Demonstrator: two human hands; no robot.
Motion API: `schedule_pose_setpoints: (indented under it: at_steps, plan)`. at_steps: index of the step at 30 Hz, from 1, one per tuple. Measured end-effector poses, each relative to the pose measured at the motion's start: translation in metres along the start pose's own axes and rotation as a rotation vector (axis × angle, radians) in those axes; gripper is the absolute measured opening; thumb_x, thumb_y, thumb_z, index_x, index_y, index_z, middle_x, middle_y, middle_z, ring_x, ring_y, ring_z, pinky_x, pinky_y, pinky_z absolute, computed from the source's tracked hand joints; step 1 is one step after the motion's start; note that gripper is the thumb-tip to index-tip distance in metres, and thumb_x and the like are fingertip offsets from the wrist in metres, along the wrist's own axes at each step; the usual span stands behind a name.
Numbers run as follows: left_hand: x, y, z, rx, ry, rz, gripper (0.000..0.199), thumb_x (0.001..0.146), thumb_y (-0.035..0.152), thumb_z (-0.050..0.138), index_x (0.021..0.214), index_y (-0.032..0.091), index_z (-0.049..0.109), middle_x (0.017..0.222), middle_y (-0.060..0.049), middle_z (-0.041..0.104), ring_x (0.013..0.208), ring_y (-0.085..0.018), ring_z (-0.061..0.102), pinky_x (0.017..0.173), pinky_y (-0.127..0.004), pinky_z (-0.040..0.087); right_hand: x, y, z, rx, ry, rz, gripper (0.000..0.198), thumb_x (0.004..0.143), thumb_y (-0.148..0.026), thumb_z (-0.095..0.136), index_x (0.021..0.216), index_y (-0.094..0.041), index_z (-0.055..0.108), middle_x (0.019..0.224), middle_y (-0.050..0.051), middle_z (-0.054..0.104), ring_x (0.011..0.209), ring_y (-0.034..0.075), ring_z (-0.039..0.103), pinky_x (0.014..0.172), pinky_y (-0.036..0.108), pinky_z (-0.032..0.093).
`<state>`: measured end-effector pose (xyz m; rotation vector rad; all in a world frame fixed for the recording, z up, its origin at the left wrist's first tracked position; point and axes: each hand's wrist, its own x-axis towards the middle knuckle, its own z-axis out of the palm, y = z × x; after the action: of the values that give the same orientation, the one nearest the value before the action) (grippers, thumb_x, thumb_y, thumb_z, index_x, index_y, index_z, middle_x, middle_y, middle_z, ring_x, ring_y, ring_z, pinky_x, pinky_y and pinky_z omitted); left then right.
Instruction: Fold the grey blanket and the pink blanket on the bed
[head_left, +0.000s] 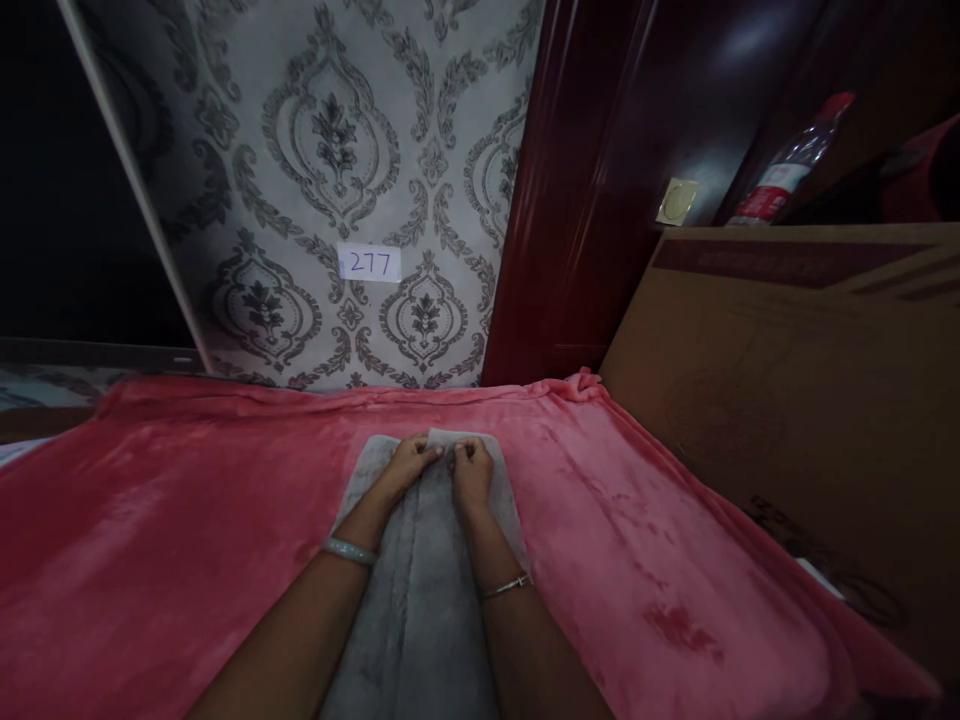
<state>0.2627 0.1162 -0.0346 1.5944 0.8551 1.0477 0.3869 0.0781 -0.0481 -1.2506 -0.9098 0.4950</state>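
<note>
A grey plush cloth [442,580], perhaps a towel, lies lengthwise in front of me on a pink plush blanket [225,520]. Its far end is near the wall, and a lengthwise fold or seam runs down its middle. At that far edge my left hand [411,462] pinches the cloth between thumb and fingers. Just beside it, my right hand [472,470] pinches the same edge, a small gap between the two. A bit of the edge stands up between the hands. A pale bangle circles the left wrist and a thin silver one the right.
Behind the blanket is a patterned wall [330,150] bearing a paper label [370,262] that reads 277. A dark screen [82,200] stands at left. On the right, a large cardboard box [795,370] borders the blanket, with a plastic bottle [784,180] behind it.
</note>
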Motion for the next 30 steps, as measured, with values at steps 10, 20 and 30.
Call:
schedule_pose_setpoints:
  at_steps: [10, 20, 30]
  plan:
    - [0.0026, 0.0009, -0.0001, -0.001, 0.008, 0.011, 0.039, 0.063, 0.047, 0.076, 0.084, 0.015, 0.076, 0.089, -0.007, 0.074, 0.092, -0.026, 0.064, 0.085, -0.034, 0.048, -0.0023, -0.0062, 0.0003, -0.022, -0.011, -0.053, 0.008, 0.068, -0.029, 0.053, 0.066, -0.022, 0.056, 0.063, -0.003, 0.06, 0.063, 0.016, 0.053, 0.064, 0.026, 0.041]
    - [0.0025, 0.002, 0.0006, -0.011, -0.011, 0.013, 0.044, 0.063, 0.05, 0.075, 0.091, 0.015, 0.077, 0.093, -0.008, 0.075, 0.096, -0.027, 0.064, 0.091, -0.037, 0.046, -0.0022, -0.0036, 0.0023, 0.001, -0.012, -0.043, 0.016, 0.07, -0.034, 0.059, 0.08, -0.021, 0.061, 0.07, -0.001, 0.064, 0.066, 0.017, 0.057, 0.066, 0.026, 0.044]
    - [-0.0014, 0.007, 0.0004, -0.092, -0.036, -0.007, 0.04, 0.064, 0.047, 0.075, 0.089, 0.015, 0.077, 0.092, -0.008, 0.075, 0.093, -0.026, 0.064, 0.088, -0.037, 0.047, -0.0009, -0.0034, 0.0005, 0.046, -0.027, -0.012, 0.011, 0.068, -0.033, 0.053, 0.066, -0.022, 0.054, 0.06, -0.003, 0.057, 0.058, 0.015, 0.05, 0.059, 0.026, 0.039]
